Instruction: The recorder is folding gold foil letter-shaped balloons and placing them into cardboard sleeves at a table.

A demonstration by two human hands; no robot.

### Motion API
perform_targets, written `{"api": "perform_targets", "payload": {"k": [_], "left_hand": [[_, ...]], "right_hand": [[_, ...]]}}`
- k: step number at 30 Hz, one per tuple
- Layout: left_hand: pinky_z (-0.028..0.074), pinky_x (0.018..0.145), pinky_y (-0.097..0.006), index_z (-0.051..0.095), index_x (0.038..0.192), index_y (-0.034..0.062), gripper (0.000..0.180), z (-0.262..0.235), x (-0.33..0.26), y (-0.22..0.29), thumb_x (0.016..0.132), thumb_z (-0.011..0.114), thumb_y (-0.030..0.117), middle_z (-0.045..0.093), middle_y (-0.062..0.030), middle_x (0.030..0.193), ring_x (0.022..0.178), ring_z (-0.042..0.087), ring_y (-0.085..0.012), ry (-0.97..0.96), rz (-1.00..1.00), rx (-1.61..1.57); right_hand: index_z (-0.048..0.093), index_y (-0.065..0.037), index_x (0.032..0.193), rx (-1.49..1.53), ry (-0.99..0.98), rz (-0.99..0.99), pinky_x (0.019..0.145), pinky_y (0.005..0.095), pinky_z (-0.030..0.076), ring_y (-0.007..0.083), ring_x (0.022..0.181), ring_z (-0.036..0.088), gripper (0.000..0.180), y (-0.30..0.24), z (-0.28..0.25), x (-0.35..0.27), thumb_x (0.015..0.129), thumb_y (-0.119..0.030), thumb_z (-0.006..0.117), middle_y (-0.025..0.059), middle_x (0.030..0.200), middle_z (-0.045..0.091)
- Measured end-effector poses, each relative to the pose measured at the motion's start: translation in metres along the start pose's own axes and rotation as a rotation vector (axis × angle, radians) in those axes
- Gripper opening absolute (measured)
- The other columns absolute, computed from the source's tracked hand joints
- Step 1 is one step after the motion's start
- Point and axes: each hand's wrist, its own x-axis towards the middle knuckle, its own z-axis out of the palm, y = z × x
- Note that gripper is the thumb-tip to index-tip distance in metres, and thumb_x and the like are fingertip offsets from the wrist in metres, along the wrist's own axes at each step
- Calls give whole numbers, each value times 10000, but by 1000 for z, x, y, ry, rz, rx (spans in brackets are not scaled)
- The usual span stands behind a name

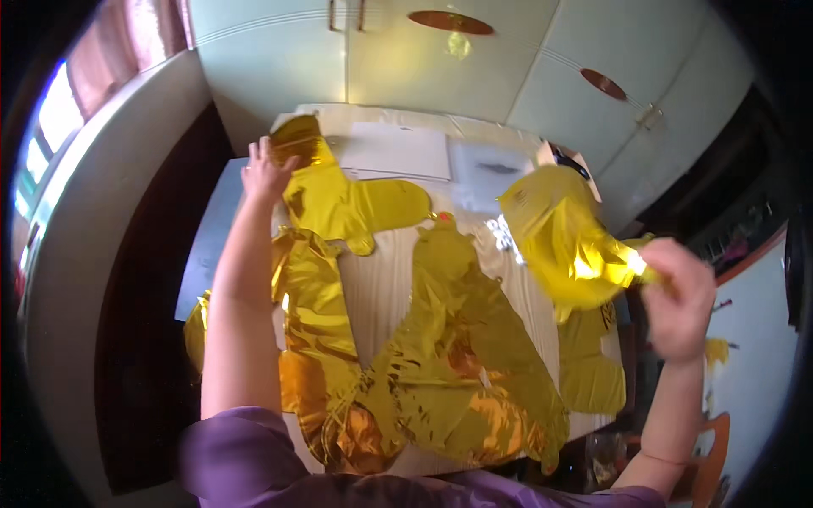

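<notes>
Several flat gold foil balloons lie across a pale table (385,279). My left hand (264,172) reaches to the far left of the table and presses on the top of one gold foil balloon (356,207). My right hand (680,292) is raised at the right and grips the edge of another gold foil balloon (563,241), which hangs crumpled in the air above the table. A large gold foil balloon (457,356) lies flat in the middle, close to me.
White papers (398,151) lie at the table's far end. Pale green cabinet doors (474,59) stand behind the table. A window (47,127) is at the far left. A small box (563,159) sits at the far right corner.
</notes>
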Motion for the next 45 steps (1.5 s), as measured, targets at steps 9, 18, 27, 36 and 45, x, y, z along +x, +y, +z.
{"api": "perform_targets", "payload": {"k": [9, 18, 27, 36, 45], "left_hand": [[453, 1037, -468, 593, 1286, 85, 500, -34, -118, 59, 856, 758, 281, 559, -176, 1381, 1233, 568, -363, 64, 546, -352], [245, 1205, -563, 533, 1403, 81, 712, -124, -347, 113, 856, 708, 502, 494, -197, 1454, 1415, 403, -374, -602, 1154, -258], [319, 1166, -525, 529, 1367, 29, 676, -127, -399, 100, 864, 720, 439, 470, -235, 1443, 1371, 417, -421, -465, 1005, -419], [153, 1238, -492, 358, 1542, 51, 775, -139, -370, 20, 961, 537, 531, 312, -204, 1613, 1522, 227, -362, -385, 558, 22], [119, 1246, -486, 342, 1557, 98, 746, -137, -365, 16, 966, 549, 502, 298, -191, 1622, 1531, 203, -354, -446, 525, -82]], "right_hand": [[690, 27, 990, -202, -97, -169, 654, 383, 511, 238, 729, 647, 230, -64, 57, -151, 773, -40, 654, 110, 848, 662], [646, -21, 887, -206, 270, 99, 646, 487, 506, 441, 775, 656, 156, 11, 29, -35, 821, -147, 710, 220, 794, 660], [674, -6, 908, -469, 359, -246, 605, 374, 496, 253, 622, 586, 115, -130, -24, -78, 829, -69, 729, 91, 731, 599], [645, 7, 887, -278, -199, -253, 625, 356, 445, 223, 625, 536, 138, -101, 63, -223, 778, -77, 637, 62, 709, 512], [606, -36, 795, -261, -217, -297, 629, 330, 419, 194, 616, 493, 55, -107, 112, -233, 794, -89, 618, 44, 683, 467]]}}
